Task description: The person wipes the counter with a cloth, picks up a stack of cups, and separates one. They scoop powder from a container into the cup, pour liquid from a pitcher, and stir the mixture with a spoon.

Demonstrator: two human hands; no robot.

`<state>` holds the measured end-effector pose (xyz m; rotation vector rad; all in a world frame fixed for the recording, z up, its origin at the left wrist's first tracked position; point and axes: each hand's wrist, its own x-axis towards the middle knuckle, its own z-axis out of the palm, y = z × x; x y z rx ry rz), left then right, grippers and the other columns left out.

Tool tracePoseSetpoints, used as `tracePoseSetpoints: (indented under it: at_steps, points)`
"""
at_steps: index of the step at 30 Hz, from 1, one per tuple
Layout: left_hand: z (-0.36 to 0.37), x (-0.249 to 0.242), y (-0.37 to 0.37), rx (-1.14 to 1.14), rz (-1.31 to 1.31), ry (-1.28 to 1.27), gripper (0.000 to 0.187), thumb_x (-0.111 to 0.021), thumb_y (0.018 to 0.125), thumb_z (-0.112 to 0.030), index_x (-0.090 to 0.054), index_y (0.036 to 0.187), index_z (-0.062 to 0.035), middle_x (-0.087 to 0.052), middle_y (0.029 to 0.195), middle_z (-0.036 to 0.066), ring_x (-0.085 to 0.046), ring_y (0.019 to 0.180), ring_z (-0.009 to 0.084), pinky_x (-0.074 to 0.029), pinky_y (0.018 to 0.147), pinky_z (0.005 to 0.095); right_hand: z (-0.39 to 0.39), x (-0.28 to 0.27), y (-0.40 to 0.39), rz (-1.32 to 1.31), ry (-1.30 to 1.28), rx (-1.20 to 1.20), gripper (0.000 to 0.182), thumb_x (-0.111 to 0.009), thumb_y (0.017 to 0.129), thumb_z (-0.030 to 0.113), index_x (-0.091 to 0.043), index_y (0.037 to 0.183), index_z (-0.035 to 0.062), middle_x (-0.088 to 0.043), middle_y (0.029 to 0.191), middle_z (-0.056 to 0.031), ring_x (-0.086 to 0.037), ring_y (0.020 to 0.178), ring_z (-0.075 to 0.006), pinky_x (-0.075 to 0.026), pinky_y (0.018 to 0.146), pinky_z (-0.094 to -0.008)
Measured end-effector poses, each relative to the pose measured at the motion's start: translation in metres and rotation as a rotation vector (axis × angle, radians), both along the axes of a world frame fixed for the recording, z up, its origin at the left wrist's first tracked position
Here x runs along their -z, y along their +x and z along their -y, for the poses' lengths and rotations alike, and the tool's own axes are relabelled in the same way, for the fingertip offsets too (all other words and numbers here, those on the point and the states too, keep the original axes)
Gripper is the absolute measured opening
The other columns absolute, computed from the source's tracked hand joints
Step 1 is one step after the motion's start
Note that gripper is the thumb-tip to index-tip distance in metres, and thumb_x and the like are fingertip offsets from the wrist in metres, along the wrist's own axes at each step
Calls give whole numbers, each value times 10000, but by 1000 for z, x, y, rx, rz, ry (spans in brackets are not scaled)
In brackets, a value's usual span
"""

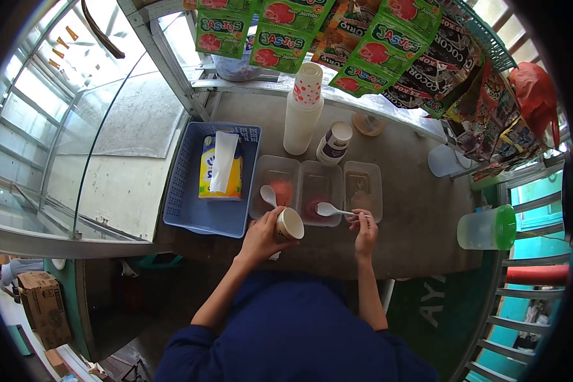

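My left hand [261,239] is wrapped round a paper cup [291,224], whose open mouth faces up. My right hand [364,232] pinches the handle of a white spoon [328,209]. The spoon's bowl is over the middle plastic container [320,173], which has a little dark red stuff at its near end. In the left container [275,167] lies pink-red powder, with another white spoon [268,195] resting there. The right container [363,174] holds something pale brown near its middle.
A blue basket [251,137] with a yellow tissue pack [221,167] stands left. Stacked cups [303,121] and a printed cup stack [335,145] stand behind the containers. Sachets [375,54] hang above. A green-lidded jar [484,228] is at right. A person [13,270] is far left.
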<state>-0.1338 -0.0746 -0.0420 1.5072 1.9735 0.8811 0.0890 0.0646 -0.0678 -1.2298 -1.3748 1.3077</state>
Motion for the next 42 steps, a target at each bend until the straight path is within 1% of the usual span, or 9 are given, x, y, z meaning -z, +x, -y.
tracePoseSetpoints:
  at_steps: [10,15,16,19,21,24,27,31,42]
  points:
    - [-3,0,1,50,-33,28,837,-779,649,-421,-363,1300,-102,-560,1131,137,-562,1036,315,-424,841,459,10,-48,-10,-152,-91,-60,254,-427,942,150,-624,930,-11,-614,784,-61,-535,691,-81,-426,633,-221]
    - [-4,1,1,58,-33,38,828,-782,645,-413,-370,1294,-103,-561,1128,139,-565,1030,317,-428,834,460,23,-66,-20,-190,-40,-562,239,-420,930,104,-623,947,-21,-608,790,-72,-532,699,-99,-429,670,-242]
    - [-4,-1,1,56,-29,34,827,-782,645,-410,-371,1294,-103,-560,1130,138,-564,1033,316,-428,835,458,22,-65,-20,-190,-40,-564,239,-420,930,104,-623,947,-21,-608,790,-72,-532,699,-99,-429,670,-242]
    - [-3,-6,2,35,-11,17,827,-798,625,-383,-390,1285,-97,-557,1161,136,-557,1058,315,-424,855,450,14,-55,-18,-171,14,-395,248,-423,940,143,-616,940,-12,-615,792,-60,-542,685,-92,-433,650,-233]
    - [-3,-6,2,22,4,6,829,-814,605,-359,-409,1276,-90,-555,1191,135,-551,1081,315,-420,873,444,4,-37,-13,-137,24,-129,232,-437,928,109,-631,930,-18,-608,762,-58,-518,670,-81,-418,634,-222]
    - [-3,-4,0,15,0,-3,827,-812,608,-357,-409,1277,-89,-554,1194,135,-549,1086,314,-417,876,442,-3,-21,-6,-92,38,-54,237,-437,932,119,-636,917,-9,-604,739,-39,-507,635,-68,-408,591,-212]
    - [-2,-3,1,36,-24,46,827,-786,644,-399,-368,1295,-105,-558,1142,126,-550,1058,306,-419,848,453,-1,-17,-5,85,98,-44,241,-435,938,126,-639,912,1,-597,717,-23,-497,606,-60,-401,558,-209]
    - [-3,-5,1,47,-31,27,833,-785,645,-402,-363,1298,-106,-554,1146,127,-550,1057,307,-416,851,456,3,-2,-5,136,94,-68,250,-435,951,160,-631,920,8,-600,743,-22,-507,637,-56,-416,582,-207]
    - [-2,-7,1,18,-7,-7,847,-815,600,-379,-406,1280,-84,-550,1198,132,-549,1085,315,-413,881,445,-1,-4,-2,-106,-37,11,253,-432,942,160,-629,914,4,-615,743,-38,-527,643,-75,-420,610,-220]
